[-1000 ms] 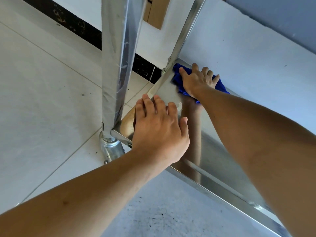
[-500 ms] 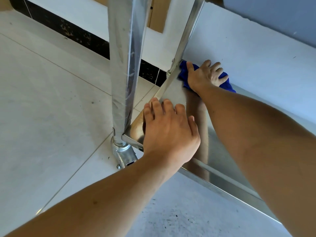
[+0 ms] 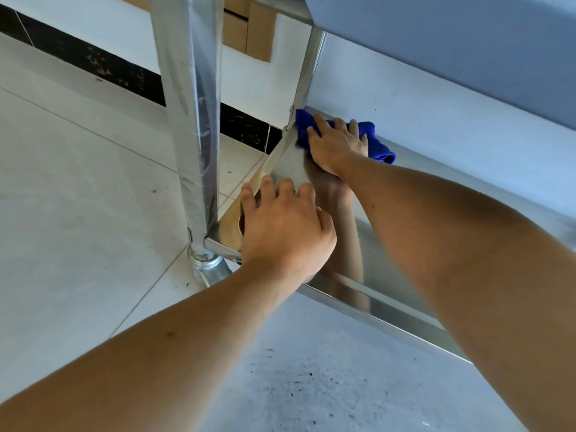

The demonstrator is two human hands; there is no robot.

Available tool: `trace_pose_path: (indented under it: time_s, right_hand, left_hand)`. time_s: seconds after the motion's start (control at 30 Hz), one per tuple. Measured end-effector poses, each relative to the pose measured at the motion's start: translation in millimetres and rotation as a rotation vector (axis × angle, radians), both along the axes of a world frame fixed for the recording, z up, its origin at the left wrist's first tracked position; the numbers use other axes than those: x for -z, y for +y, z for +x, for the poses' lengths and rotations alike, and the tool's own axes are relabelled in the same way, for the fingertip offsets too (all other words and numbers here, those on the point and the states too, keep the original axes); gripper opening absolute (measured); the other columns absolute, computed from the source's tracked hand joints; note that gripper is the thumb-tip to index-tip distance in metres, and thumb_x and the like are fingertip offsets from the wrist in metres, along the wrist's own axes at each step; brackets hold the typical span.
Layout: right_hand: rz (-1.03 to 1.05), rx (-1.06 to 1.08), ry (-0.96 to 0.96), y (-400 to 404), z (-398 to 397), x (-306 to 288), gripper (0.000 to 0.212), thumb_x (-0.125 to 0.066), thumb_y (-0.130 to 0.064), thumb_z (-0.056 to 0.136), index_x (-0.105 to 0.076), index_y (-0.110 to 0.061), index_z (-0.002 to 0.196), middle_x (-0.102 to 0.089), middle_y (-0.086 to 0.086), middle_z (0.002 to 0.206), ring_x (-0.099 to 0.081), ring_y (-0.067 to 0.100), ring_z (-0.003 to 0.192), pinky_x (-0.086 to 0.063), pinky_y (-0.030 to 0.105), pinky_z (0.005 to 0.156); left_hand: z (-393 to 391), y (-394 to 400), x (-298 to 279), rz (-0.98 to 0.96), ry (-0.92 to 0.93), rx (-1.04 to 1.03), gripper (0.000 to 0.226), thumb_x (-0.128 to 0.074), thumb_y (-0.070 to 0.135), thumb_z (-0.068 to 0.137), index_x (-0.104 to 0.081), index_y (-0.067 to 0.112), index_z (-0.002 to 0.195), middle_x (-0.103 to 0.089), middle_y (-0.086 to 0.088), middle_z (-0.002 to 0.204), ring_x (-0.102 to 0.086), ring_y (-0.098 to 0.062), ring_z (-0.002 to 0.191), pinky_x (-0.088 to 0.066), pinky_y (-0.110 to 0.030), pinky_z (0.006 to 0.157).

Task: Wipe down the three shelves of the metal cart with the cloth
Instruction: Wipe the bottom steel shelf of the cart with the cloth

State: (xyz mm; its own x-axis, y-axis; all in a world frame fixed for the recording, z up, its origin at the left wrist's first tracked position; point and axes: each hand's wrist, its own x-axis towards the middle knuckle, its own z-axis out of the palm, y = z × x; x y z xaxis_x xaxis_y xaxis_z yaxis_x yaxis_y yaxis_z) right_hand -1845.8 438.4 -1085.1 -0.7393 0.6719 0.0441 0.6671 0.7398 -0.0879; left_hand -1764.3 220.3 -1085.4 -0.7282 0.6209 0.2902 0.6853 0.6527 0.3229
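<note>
Pale large-format floor tiles (image 3: 71,188) with thin grout lines and dark specks, white wall (image 3: 436,98) with black marbled skirting tile (image 3: 103,65), tan wooden panel (image 3: 249,32) at top, bright even daylight.

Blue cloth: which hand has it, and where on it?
The right hand presses the blue cloth flat from above, covering its middle; the left hand holds nothing.

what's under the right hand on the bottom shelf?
A blue cloth lies under the right hand, pressed onto the bottom shelf in its far corner. The cloth sticks out on both sides of the hand. The shelf surface beneath it is covered.
</note>
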Motion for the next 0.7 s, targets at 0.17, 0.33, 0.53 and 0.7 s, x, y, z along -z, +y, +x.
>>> trace_pose_path:
  time_s: [0.17,0.33,0.53,0.7]
  right_hand:
    - [0.019,-0.029,-0.003,5,25,-2,0.051,-0.022,-0.054,0.104,-0.023,-0.045,0.155,-0.029,-0.001,0.163,-0.010,0.032,0.153,-0.012,0.065,0.118]
    - [0.021,-0.037,-0.007,11,49,-4,0.051,-0.022,-0.055,0.104,-0.027,-0.044,0.154,-0.032,-0.002,0.161,-0.015,0.030,0.152,-0.016,0.067,0.116]
    - [-0.002,-0.022,0.006,16,67,-1,0.052,-0.020,-0.058,0.103,-0.022,-0.049,0.154,-0.027,-0.007,0.162,-0.009,0.028,0.152,-0.006,0.075,0.112]
    - [-0.019,-0.033,0.008,20,77,-1,0.052,-0.020,-0.057,0.102,-0.022,-0.049,0.154,-0.026,-0.007,0.163,-0.009,0.029,0.153,-0.006,0.077,0.111]
  left_hand:
    - [-1,0,2,-0.006,0.045,0.007,0.046,-0.029,0.040,0.083,-0.063,0.014,0.103,-0.065,-0.015,0.114,-0.052,-0.038,0.119,-0.034,-0.061,0.105]
    - [-1,1,5,-0.032,0.066,0.002,0.046,-0.032,0.043,0.086,-0.063,0.018,0.109,-0.065,-0.010,0.116,-0.051,-0.033,0.120,-0.035,-0.058,0.106]
    - [0,1,5,-0.048,0.081,-0.001,0.043,-0.032,0.043,0.086,-0.063,0.021,0.106,-0.064,-0.007,0.119,-0.050,-0.031,0.122,-0.034,-0.056,0.108]
    - [-1,2,7,-0.043,0.066,-0.008,0.039,-0.033,0.044,0.085,-0.063,0.023,0.097,-0.064,-0.004,0.115,-0.051,-0.028,0.120,-0.034,-0.055,0.108]
